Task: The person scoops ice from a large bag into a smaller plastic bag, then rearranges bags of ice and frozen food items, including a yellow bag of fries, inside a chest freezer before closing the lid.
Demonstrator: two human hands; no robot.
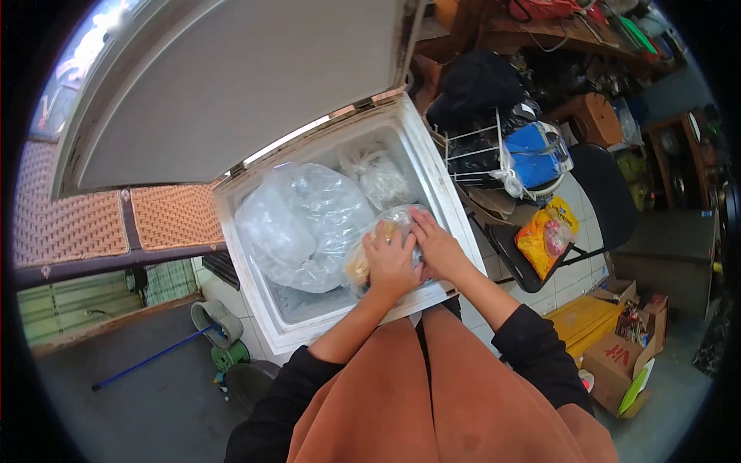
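Both hands rest on a clear plastic bag of yellowish food [386, 235] lying in the chest freezer [440, 193], against its front right corner: the left hand [390, 262] and right hand [436, 247] press it with fingers spread. A larger bag [301, 224] fills the freezer's left side, under the raised lid [231, 77].

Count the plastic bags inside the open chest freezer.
3 show: a big clear bag on the left, a smaller bag at the back right corner, and a bag under the left hand and right hand. Others may be buried beneath.
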